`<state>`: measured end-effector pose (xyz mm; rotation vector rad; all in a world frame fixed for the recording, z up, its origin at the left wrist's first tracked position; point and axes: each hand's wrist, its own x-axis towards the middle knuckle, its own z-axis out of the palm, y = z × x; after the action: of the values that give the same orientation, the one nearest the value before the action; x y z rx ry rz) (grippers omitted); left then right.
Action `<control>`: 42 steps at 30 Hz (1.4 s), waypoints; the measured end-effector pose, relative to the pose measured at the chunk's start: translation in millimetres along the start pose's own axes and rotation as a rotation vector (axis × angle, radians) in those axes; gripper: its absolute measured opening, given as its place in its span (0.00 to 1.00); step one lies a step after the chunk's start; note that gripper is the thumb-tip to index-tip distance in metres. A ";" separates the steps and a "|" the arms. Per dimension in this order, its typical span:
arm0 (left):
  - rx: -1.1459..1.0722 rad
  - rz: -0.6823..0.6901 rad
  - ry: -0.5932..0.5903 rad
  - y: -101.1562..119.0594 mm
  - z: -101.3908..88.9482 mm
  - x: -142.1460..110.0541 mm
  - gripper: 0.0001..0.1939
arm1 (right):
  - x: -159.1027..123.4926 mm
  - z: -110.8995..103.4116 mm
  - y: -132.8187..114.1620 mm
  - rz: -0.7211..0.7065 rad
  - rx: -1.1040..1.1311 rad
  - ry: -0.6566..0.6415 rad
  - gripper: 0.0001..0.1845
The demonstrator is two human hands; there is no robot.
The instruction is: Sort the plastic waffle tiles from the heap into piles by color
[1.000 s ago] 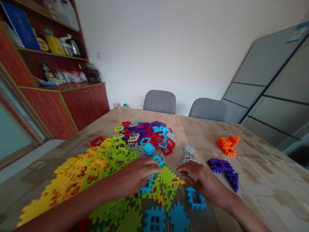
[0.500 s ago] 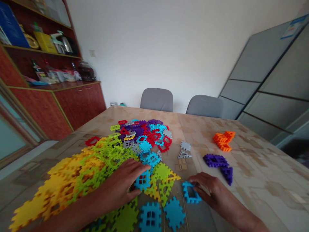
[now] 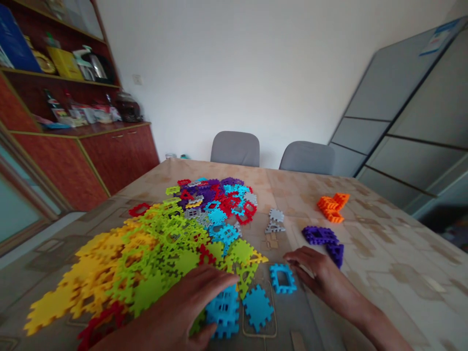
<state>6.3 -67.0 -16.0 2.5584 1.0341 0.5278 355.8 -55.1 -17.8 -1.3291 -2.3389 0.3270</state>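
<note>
My left hand point(image 3: 193, 302) is at the near edge, thumb and fingers around a blue window piece point(image 3: 225, 307). That piece overlaps another blue window piece lying beneath, so their edges are hard to separate. A solid blue toothed piece point(image 3: 258, 308) lies just right of them. My right hand point(image 3: 316, 268) hovers beside a blue square frame point(image 3: 292, 281), fingers loosely bent and apart, holding nothing. Green triangle pieces point(image 3: 247, 278) and a green toothed piece point(image 3: 242, 251) lie between the hands.
Left, a large pile spreads out: yellow pieces point(image 3: 93, 265), green pieces point(image 3: 161, 243), purple pieces point(image 3: 203, 198) and red pieces point(image 3: 228, 209). Grey pieces point(image 3: 276, 215), joined purple pieces point(image 3: 320, 235) and an orange assembly point(image 3: 332, 207) lie right. Two grey chairs point(image 3: 235, 147) stand behind.
My left hand has carried the blue window piece from the green pieces toward me, onto the other window piece. My right hand has come off the blue square frame.
</note>
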 end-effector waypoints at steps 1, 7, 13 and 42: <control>0.001 0.022 -0.018 0.6 -1.9 0.3 0.45 | 0.3 0.2 0.0 0.003 -0.007 -0.003 0.11; -0.102 0.155 -0.125 2.0 -19.1 5.9 0.48 | 0.9 2.4 4.2 -0.007 -0.019 -0.021 0.12; -0.003 -0.042 -0.004 1.7 0.9 -3.3 0.39 | 0.2 2.3 5.8 -0.015 -0.008 -0.032 0.12; 0.045 -0.284 -0.140 9.6 7.1 -14.4 0.38 | 0.7 3.6 6.2 -0.016 -0.030 -0.079 0.13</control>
<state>5.6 -85.0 -21.2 2.3882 1.3407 0.2492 358.5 -51.4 -23.3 -1.3328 -2.4278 0.3469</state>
